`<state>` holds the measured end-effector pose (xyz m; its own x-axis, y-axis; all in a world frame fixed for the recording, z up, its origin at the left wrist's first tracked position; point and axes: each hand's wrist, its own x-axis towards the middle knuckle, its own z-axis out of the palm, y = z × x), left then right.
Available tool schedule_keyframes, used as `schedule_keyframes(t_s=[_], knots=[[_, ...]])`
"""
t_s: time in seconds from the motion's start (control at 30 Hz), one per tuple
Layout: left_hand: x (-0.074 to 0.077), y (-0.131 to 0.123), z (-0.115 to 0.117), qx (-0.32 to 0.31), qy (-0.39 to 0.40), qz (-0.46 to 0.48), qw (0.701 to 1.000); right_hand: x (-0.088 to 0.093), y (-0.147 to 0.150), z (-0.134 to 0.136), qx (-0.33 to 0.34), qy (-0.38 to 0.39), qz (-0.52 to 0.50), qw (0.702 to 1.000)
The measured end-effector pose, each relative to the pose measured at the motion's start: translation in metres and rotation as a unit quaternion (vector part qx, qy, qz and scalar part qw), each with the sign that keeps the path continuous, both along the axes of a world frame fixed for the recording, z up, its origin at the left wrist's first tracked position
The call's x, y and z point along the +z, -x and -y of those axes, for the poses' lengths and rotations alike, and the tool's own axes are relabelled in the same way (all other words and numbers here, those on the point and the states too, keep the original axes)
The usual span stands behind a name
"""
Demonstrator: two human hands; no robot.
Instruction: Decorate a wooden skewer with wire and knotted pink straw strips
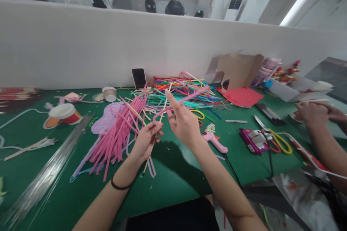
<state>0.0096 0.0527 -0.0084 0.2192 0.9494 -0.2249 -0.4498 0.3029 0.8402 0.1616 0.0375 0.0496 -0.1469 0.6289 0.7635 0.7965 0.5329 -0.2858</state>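
Observation:
My left hand (148,138) is closed around a few pink and cream pipe cleaners, pinching them near the fingertips. My right hand (182,119) is raised beside it, index finger stretched up, with a pink pipe cleaner (187,98) bent over that finger and running up to the right. A thick pile of pink pipe cleaners (119,130) lies on the green table (168,184) just left of my left hand. A heap of mixed-colour pipe cleaners (184,88) lies behind both hands.
A pink glue gun (214,140) lies right of my hands, then a purple tool (253,140) and scissors (273,139). Paper cups (65,113), a phone (139,78), red paper (241,96), cardboard (238,68) and metal wires (46,177) surround them. Another person's hands (314,113) work at right.

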Motion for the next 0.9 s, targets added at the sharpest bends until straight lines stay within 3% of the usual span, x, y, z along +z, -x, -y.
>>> schedule_keyframes(t_s=[0.13, 0.27, 0.43, 0.53, 0.6, 0.77, 0.9], knots=[[-0.001, 0.001, -0.002, -0.002, 0.007, 0.017, 1.000, 0.000, -0.001, 0.003, -0.018, 0.026, -0.011, 0.999], [-0.001, 0.006, -0.006, 0.012, 0.033, 0.056, 0.998, -0.005, -0.007, 0.026, 0.065, 0.132, -0.119, 0.982], [0.012, 0.010, -0.004, 0.000, 0.048, 0.097, 0.994, -0.018, -0.021, 0.046, 0.109, 0.274, -0.325, 0.899], [0.021, 0.011, -0.002, 0.010, 0.043, 0.108, 0.993, -0.028, -0.027, 0.051, 0.125, 0.294, -0.428, 0.846], [0.023, 0.012, -0.001, 0.025, 0.038, 0.112, 0.993, -0.035, -0.028, 0.055, 0.129, 0.298, -0.461, 0.826], [0.020, 0.013, 0.001, 0.044, 0.027, 0.124, 0.991, -0.052, -0.024, 0.059, 0.105, 0.316, -0.462, 0.822], [0.018, 0.012, 0.004, 0.024, 0.003, 0.132, 0.991, -0.062, -0.020, 0.056, 0.058, 0.330, -0.464, 0.820]])
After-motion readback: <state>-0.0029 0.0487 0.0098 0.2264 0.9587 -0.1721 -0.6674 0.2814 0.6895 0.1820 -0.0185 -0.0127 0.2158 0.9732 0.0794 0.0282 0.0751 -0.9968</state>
